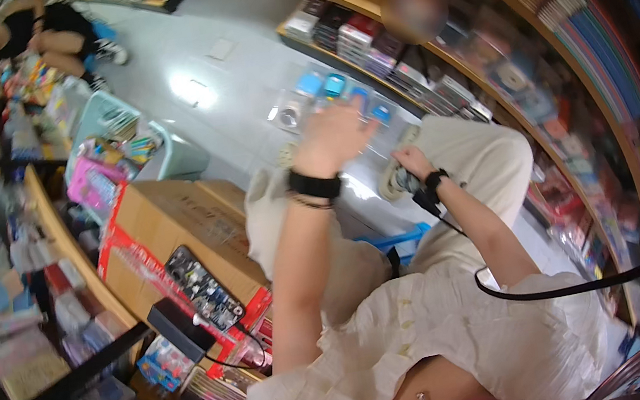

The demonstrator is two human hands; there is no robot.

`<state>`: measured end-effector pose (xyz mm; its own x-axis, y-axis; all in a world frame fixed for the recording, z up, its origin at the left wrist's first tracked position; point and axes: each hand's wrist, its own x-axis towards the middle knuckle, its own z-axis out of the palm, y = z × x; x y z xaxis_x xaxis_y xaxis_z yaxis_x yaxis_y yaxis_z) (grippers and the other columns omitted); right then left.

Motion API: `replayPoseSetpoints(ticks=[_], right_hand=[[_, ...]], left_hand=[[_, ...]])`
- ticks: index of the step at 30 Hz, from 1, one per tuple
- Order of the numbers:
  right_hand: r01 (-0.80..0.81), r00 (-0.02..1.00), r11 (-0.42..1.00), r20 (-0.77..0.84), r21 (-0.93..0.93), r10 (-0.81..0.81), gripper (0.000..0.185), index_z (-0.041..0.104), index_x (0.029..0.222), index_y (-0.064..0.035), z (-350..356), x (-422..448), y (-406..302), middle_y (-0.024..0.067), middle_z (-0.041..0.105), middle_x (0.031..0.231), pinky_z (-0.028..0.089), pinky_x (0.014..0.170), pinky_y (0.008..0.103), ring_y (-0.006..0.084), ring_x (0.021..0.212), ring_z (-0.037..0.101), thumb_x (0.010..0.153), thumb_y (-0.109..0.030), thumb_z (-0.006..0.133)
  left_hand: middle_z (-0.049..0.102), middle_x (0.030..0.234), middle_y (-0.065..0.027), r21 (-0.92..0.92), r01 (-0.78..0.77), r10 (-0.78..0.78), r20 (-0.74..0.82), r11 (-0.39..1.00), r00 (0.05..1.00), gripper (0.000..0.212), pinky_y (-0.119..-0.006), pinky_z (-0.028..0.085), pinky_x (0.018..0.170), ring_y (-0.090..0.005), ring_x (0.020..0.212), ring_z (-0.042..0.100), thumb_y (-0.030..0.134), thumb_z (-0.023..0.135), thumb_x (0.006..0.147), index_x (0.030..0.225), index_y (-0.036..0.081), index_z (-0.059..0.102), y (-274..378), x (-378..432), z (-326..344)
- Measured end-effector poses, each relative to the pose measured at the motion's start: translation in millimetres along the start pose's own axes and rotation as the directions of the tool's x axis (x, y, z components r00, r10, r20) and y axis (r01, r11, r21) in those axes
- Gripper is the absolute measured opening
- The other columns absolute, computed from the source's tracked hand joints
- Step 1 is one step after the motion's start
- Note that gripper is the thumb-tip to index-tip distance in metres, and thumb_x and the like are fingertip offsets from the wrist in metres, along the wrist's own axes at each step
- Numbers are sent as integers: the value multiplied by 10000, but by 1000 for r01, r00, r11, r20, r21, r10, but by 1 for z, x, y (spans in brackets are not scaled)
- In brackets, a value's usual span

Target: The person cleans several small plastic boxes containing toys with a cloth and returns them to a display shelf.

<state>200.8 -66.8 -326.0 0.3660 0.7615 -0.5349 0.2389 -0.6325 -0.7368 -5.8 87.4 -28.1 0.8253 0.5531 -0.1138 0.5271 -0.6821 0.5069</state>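
My left hand (pixel 330 135), blurred and with its fingers apart, is over a group of small clear packs on the floor. In the packs are a light blue item (pixel 310 84), a teal item (pixel 334 84) and a blue item (pixel 381 113). Beside them is a clear pack with a round pale item (pixel 287 117). Whether my fingertips touch any pack is hidden. By my right knee, my right hand (pixel 413 161) is curled around a small greyish item (pixel 406 180), too unclear to name. Both wrists wear black bands.
A cardboard box (pixel 184 215) with red tape carries a phone (pixel 205 287) and a black power bank (pixel 180 329), joined by a cable. Behind it stands a filled mint basket (pixel 162 156). Stocked shelves (pixel 358 43) line both sides. A person (pixel 49 35) sits far left.
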Motion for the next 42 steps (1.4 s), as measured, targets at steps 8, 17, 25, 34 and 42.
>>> replayPoseSetpoints(ticks=[8,17,25,34,42], right_hand=[[79,995,975,-37,-209,-89,228,609,871,-26,39,8,-9,141,636,781,467,724,326,246,759,613,756,-217,566],[-85,994,832,8,-548,107,495,411,1199,-80,64,44,-34,203,515,1163,466,817,442,375,990,556,739,-145,582],[-111,994,878,-40,-466,105,1002,210,1296,-15,86,95,-44,347,367,1229,485,823,415,421,1027,532,569,-361,807],[-80,997,851,-42,-519,68,1230,58,1377,-19,107,106,-40,312,220,1354,511,762,387,401,977,571,515,-421,837],[49,998,768,-7,-639,-69,1190,99,1347,62,128,106,-44,279,186,1368,527,738,378,368,919,588,491,-305,840]], left_hand=[[561,1057,-244,28,342,-339,-86,939,937,463,-429,443,815,-400,957,547,338,484,877,1200,5,472,-36,-44,-48],[563,989,-163,187,107,-102,-37,977,994,442,-391,450,745,-307,873,571,249,556,839,1196,12,447,3,-22,-18],[529,1103,-158,91,53,-67,150,994,986,480,-375,397,866,-282,978,533,245,572,827,1229,18,440,23,-10,-14],[500,1124,-144,166,134,-160,155,977,975,495,-373,382,885,-261,1010,494,269,577,823,1228,20,440,11,-3,-4],[513,1121,-160,151,88,-115,179,985,977,499,-378,382,881,-275,980,506,271,567,827,1236,21,430,17,2,-4]])
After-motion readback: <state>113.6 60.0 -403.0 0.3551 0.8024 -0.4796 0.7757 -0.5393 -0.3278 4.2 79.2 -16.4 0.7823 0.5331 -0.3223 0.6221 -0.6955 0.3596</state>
